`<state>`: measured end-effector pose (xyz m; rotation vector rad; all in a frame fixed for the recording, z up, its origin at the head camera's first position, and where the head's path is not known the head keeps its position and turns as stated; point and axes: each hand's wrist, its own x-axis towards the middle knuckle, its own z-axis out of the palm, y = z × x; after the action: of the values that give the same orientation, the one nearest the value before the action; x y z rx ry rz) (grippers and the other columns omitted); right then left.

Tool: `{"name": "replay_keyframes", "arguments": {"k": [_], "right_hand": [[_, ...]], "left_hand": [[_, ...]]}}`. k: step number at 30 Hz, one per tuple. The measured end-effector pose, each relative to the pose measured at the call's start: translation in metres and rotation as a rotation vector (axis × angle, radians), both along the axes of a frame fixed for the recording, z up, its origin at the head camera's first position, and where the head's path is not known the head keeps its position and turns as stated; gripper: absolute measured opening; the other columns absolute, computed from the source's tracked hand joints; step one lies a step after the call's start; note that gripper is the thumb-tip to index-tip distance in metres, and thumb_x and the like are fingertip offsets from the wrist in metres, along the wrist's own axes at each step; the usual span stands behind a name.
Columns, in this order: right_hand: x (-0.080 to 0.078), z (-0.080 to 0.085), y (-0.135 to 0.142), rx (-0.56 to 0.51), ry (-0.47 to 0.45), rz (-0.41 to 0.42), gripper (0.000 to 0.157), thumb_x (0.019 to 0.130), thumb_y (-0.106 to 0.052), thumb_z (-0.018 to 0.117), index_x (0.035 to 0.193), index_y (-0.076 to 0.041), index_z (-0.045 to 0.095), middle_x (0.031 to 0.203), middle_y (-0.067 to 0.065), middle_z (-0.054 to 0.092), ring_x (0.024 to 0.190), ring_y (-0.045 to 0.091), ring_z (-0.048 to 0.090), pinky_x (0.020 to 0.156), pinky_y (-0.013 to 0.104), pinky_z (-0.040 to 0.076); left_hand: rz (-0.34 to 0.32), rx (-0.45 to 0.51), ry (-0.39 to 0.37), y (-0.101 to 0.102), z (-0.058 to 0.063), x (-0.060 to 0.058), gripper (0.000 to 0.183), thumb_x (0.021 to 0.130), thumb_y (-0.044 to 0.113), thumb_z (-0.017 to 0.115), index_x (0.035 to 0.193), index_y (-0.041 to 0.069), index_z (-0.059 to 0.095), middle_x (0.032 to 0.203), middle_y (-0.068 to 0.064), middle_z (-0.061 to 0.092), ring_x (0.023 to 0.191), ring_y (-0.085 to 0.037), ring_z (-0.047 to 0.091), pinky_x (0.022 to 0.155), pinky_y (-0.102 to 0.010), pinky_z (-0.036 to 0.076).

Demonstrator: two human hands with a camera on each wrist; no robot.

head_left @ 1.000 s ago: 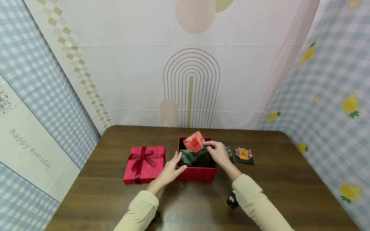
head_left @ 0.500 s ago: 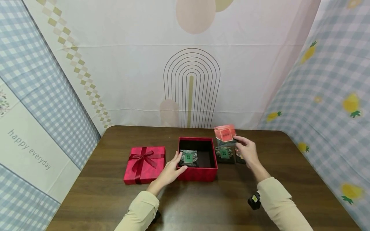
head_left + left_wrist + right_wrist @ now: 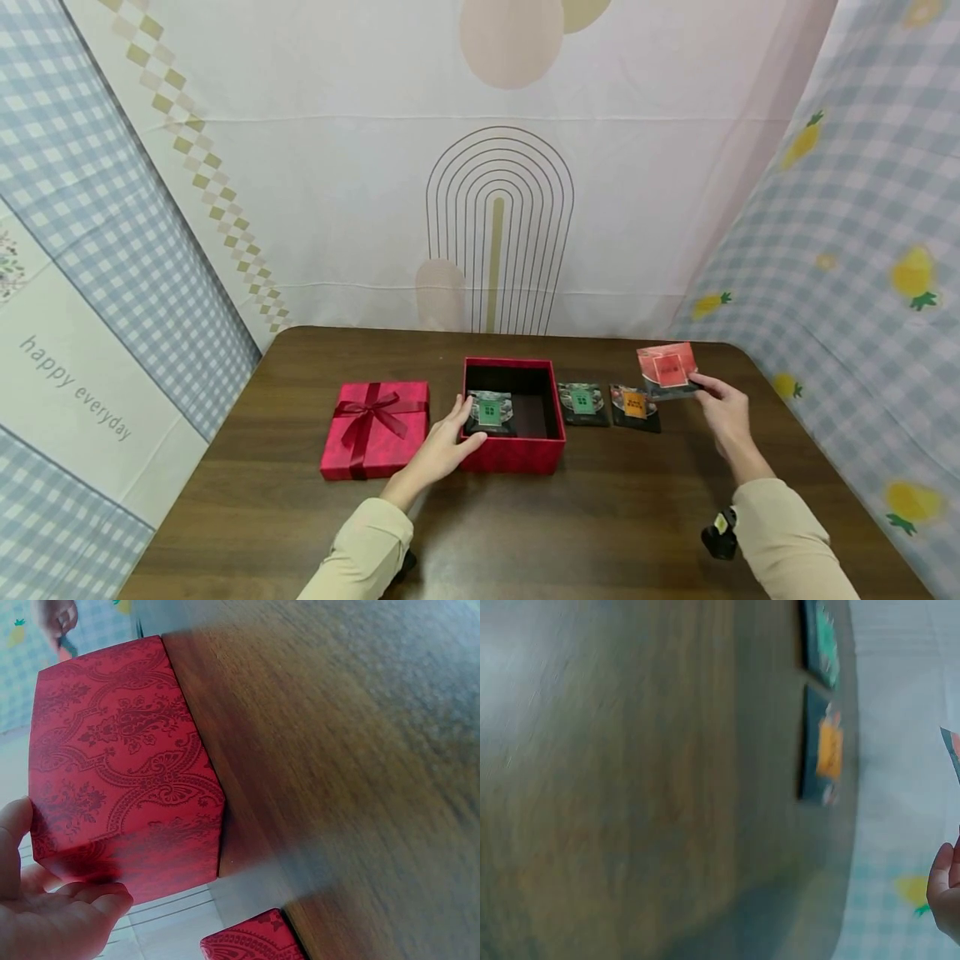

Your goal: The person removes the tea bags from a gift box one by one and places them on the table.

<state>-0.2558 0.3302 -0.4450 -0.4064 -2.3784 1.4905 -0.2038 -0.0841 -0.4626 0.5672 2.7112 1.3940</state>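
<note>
An open red patterned gift box (image 3: 517,457) stands mid-table, holding a dark sachet with a green label (image 3: 491,412) in its left part. My left hand (image 3: 438,446) grips the box's near left corner, thumb at the front rim and fingers along the left wall; the left wrist view shows this hand (image 3: 60,907) against the patterned side. Off to the right, my right hand (image 3: 726,415) pinches a red-labelled sachet (image 3: 667,368) by its right edge, raised over the table. In the right wrist view only part of that hand (image 3: 949,892) and a corner of the sachet show.
The red lid (image 3: 401,446) with its ribbon bow lies left of the box. Right of the box lie another green-labelled sachet (image 3: 583,405) and an orange-labelled sachet (image 3: 634,407), side by side on the brown wooden table (image 3: 510,533). A white curtain (image 3: 337,208) hangs behind.
My right hand has lifted the red-labelled sachet out of the box and carried it rightward, past the two sachets on the table. The left hand has kept its place on the box.
</note>
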Motion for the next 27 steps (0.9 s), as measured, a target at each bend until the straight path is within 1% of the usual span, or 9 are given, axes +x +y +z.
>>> {"name": "replay_keyframes", "arguments": {"k": [3,6,10,13,16,18,23,25,27], "right_hand": [[0.001,-0.009,0.014,0.025,-0.049,-0.011,0.037,0.088,-0.007,0.050,0.124,0.005,0.054,0.096,-0.022,0.054,0.090,0.001,0.044,0.067,0.012,0.039],[0.003,-0.018,0.022,0.055,-0.082,-0.006,0.038,0.088,-0.004,0.049,0.123,0.008,0.052,0.096,-0.015,0.053,0.083,0.000,0.044,0.064,0.012,0.041],[0.006,-0.026,0.026,0.104,-0.115,0.006,0.037,0.088,0.001,0.047,0.123,0.010,0.051,0.109,0.011,0.057,0.077,-0.005,0.043,0.061,0.010,0.041],[0.006,-0.029,0.028,0.133,-0.136,0.008,0.037,0.088,0.002,0.045,0.124,0.010,0.050,0.123,0.026,0.048,0.078,-0.006,0.042,0.061,0.008,0.039],[0.006,-0.033,0.032,0.143,-0.147,0.013,0.037,0.088,0.002,0.045,0.124,0.011,0.050,0.123,0.027,0.048,0.080,-0.002,0.044,0.060,0.009,0.039],[0.006,-0.036,0.035,0.150,-0.155,0.013,0.038,0.088,0.001,0.045,0.124,0.010,0.050,0.122,0.028,0.048,0.077,-0.004,0.042,0.059,0.010,0.039],[0.005,-0.042,0.041,0.160,-0.180,0.003,0.040,0.086,0.001,0.044,0.124,0.010,0.049,0.126,0.028,0.046,0.089,0.014,0.047,0.062,0.011,0.038],[0.005,-0.045,0.044,0.167,-0.193,0.001,0.040,0.086,0.001,0.044,0.124,0.011,0.048,0.127,0.030,0.045,0.101,0.026,0.047,0.071,0.019,0.040],[0.005,-0.047,0.046,0.178,-0.214,0.001,0.040,0.085,0.001,0.044,0.124,0.011,0.047,0.128,0.032,0.043,0.111,0.037,0.042,0.083,0.031,0.041]], "left_hand": [[-0.002,0.000,0.000,-0.001,-0.001,0.000,0.065,0.090,0.023,0.057,0.140,-0.005,0.027,0.145,-0.030,0.017,0.129,-0.044,0.027,0.102,-0.053,0.027],[-0.005,0.000,-0.002,-0.001,-0.001,0.000,0.066,0.090,0.024,0.057,0.141,-0.005,0.027,0.145,-0.030,0.017,0.129,-0.044,0.027,0.102,-0.053,0.027],[-0.002,0.001,-0.010,-0.001,0.000,0.001,0.065,0.090,0.024,0.056,0.141,-0.004,0.027,0.146,-0.029,0.016,0.129,-0.044,0.027,0.102,-0.054,0.027],[0.002,0.002,-0.018,0.000,0.000,0.001,0.065,0.090,0.024,0.056,0.141,-0.003,0.026,0.147,-0.028,0.016,0.130,-0.044,0.026,0.102,-0.054,0.027],[0.002,0.000,-0.025,0.000,0.000,0.000,0.065,0.091,0.025,0.055,0.142,-0.003,0.026,0.147,-0.026,0.015,0.130,-0.044,0.026,0.102,-0.054,0.027],[0.002,-0.001,-0.025,-0.001,0.000,0.000,0.065,0.091,0.025,0.055,0.142,-0.003,0.026,0.147,-0.026,0.016,0.130,-0.044,0.026,0.102,-0.054,0.027],[0.002,-0.006,-0.023,-0.001,0.001,0.000,0.065,0.091,0.025,0.055,0.142,-0.003,0.026,0.147,-0.027,0.016,0.130,-0.044,0.026,0.102,-0.054,0.027],[-0.001,-0.008,-0.021,-0.001,0.001,0.000,0.065,0.091,0.026,0.055,0.142,-0.003,0.026,0.147,-0.027,0.016,0.130,-0.044,0.027,0.102,-0.054,0.027],[-0.004,-0.009,-0.021,-0.001,0.001,0.001,0.065,0.091,0.026,0.055,0.142,-0.003,0.026,0.147,-0.027,0.016,0.129,-0.044,0.027,0.102,-0.054,0.027]]}}
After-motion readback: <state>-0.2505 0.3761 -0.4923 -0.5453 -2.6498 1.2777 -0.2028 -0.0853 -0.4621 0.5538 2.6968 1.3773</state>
